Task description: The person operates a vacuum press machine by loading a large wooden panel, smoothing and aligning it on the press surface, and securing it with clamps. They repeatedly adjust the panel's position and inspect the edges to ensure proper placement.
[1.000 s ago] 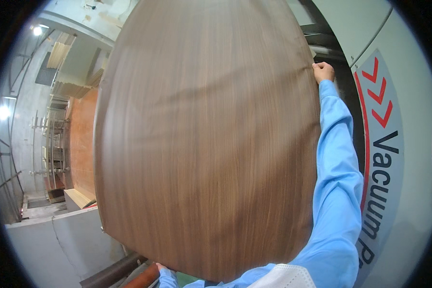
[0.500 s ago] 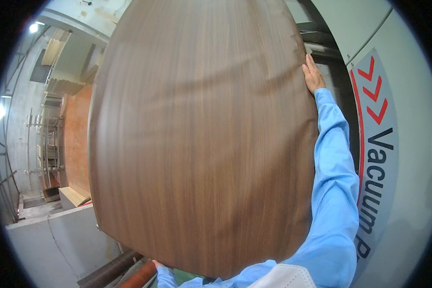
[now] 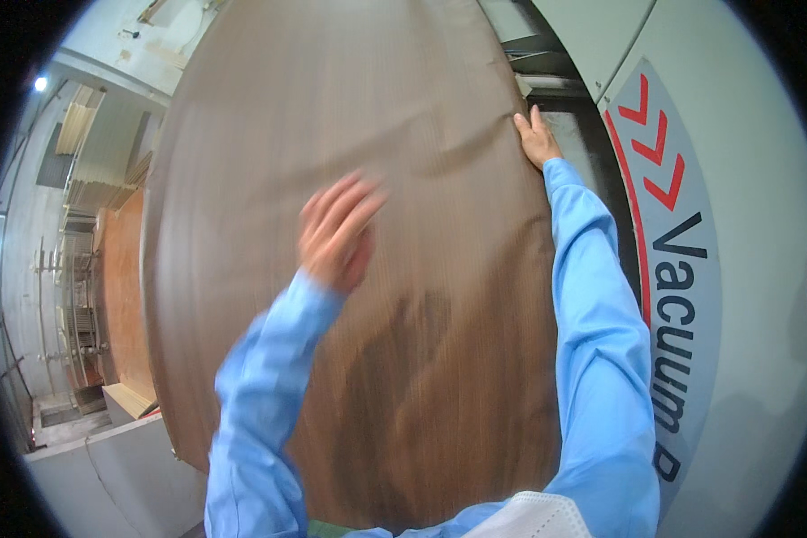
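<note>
A big sheet of brown wood-grain film (image 3: 403, 377) spreads before me, with wrinkles running across it toward its right side. Over its middle, my left hand (image 3: 339, 231) is raised and blurred by motion; its fingers are extended and nothing shows in them. A shadow falls on the film below. At the sheet's right edge, my right hand (image 3: 536, 142) rests with thumb and fingers apart, touching the border without gripping it. Both arms are in light blue sleeves.
A pale grey machine panel (image 3: 735, 179) with red arrows and dark lettering stands along the right, a dark gap between it and the sheet. To the left are an orange-brown board (image 3: 124, 296), stacked pale panels (image 3: 108, 148) and a low grey wall (image 3: 121, 475).
My left hand has left the sheet's near edge and come up over the film's middle. My right hand stays by the right edge, its fingers more spread. The view has shifted slightly right.
</note>
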Demonstrator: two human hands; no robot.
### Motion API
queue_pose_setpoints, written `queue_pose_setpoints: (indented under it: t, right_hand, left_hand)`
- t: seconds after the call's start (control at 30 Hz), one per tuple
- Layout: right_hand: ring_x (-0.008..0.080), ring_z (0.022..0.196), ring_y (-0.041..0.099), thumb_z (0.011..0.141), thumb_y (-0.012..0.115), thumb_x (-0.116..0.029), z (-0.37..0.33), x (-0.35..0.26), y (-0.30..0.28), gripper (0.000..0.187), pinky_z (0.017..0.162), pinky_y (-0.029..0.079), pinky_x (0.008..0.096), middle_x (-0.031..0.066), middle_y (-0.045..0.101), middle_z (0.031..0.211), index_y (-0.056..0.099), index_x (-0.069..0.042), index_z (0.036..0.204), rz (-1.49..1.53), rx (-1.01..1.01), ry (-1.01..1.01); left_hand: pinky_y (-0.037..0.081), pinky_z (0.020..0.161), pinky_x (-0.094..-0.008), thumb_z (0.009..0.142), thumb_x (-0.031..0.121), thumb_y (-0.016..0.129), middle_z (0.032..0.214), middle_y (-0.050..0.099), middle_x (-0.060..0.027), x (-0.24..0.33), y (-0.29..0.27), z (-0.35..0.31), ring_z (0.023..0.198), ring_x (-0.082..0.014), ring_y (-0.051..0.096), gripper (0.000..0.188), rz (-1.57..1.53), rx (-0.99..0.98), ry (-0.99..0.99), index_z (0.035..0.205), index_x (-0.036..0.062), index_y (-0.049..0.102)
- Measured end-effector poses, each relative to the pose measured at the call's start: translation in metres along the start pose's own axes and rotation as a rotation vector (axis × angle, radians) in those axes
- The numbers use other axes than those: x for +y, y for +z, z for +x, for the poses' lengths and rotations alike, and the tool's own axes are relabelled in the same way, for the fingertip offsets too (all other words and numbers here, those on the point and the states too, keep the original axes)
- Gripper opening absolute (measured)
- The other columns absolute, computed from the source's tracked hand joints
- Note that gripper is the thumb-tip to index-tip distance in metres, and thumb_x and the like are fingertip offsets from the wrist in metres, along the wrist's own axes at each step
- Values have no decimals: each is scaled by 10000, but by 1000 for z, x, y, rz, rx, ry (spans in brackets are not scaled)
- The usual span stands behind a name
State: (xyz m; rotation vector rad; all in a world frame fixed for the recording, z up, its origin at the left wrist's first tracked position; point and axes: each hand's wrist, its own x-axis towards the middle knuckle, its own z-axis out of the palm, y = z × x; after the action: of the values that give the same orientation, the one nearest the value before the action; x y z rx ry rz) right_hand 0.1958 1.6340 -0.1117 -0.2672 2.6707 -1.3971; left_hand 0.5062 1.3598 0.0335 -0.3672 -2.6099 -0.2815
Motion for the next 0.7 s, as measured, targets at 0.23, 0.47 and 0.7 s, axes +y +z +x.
queue_pose_setpoints:
  t: [0.23, 0.47, 0.7]
  right_hand:
    - [376, 1443, 308, 996, 383, -514, 2, 9, 1, 793, 1183, 239, 386, 294, 320, 1530, 233, 72, 1509, 30, -4, 27]
    - [284, 1121, 599, 994, 483, -466, 43, 25, 3, 576, 936, 474, 385, 180, 629, 1222, 562, 8, 1311, 390, 213, 101]
    - [99, 723, 610, 869, 747, -176, 89, 25, -7, 145, 630, 488, 271, 6, 692, 834, 725, -57, 949, 807, 243, 198]
  left_hand:
    - [220, 1202, -507, 1027, 370, 430, 1565, 363, -48, 22, 205, 204, 1480, -256, 257, 503, 28, -272, -5, 1471, 135, 420]
    - [198, 1211, -518, 1049, 417, 330, 1573, 349, -38, 19, 242, 217, 1475, -255, 266, 523, 3, -387, 55, 1487, 140, 396]
    - [216, 1190, -543, 1033, 405, 373, 1556, 383, -28, 26, 239, 222, 1458, -233, 311, 511, 97, -416, 44, 1472, 148, 421]
